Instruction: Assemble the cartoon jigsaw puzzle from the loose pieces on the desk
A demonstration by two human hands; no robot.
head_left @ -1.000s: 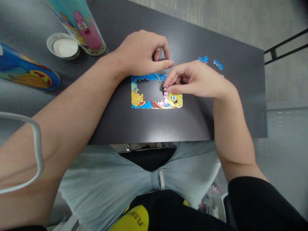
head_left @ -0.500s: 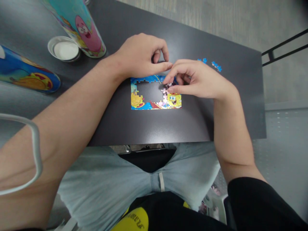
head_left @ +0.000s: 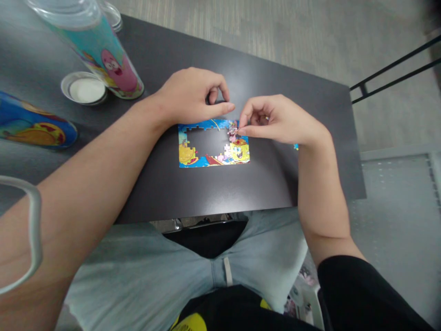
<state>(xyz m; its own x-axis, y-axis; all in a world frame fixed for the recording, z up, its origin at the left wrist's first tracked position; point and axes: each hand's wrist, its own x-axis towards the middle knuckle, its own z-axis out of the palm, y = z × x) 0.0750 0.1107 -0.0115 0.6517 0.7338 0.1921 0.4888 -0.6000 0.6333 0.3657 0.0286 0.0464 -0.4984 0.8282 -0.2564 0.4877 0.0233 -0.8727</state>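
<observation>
A partly assembled cartoon jigsaw puzzle (head_left: 206, 160) lies flat on the dark table, its border joined around an open middle. At its upper right edge, my right hand (head_left: 280, 120) pinches thumb and index finger together on a puzzle piece (head_left: 233, 133) with pink on it; the fingertips partly cover this spot. My left hand (head_left: 196, 94) rests just above the puzzle's top edge, fingers curled and thumb stretched out apart from them, holding nothing. A small loose blue piece (head_left: 296, 146) shows beside my right wrist.
A tall cartoon-printed canister (head_left: 119, 69) with a clear top stands at the upper left. Near it are a round lid (head_left: 84, 88) and another printed canister (head_left: 37, 122). A white cable (head_left: 34, 230) crosses by my left forearm. The table's (head_left: 206, 195) near edge borders my lap.
The view has shifted, moving the puzzle slightly left and down. My right fingertips have drawn rightward to the puzzle's edge, uncovering more of it. Loose blue pieces above my right hand are no longer visible.
</observation>
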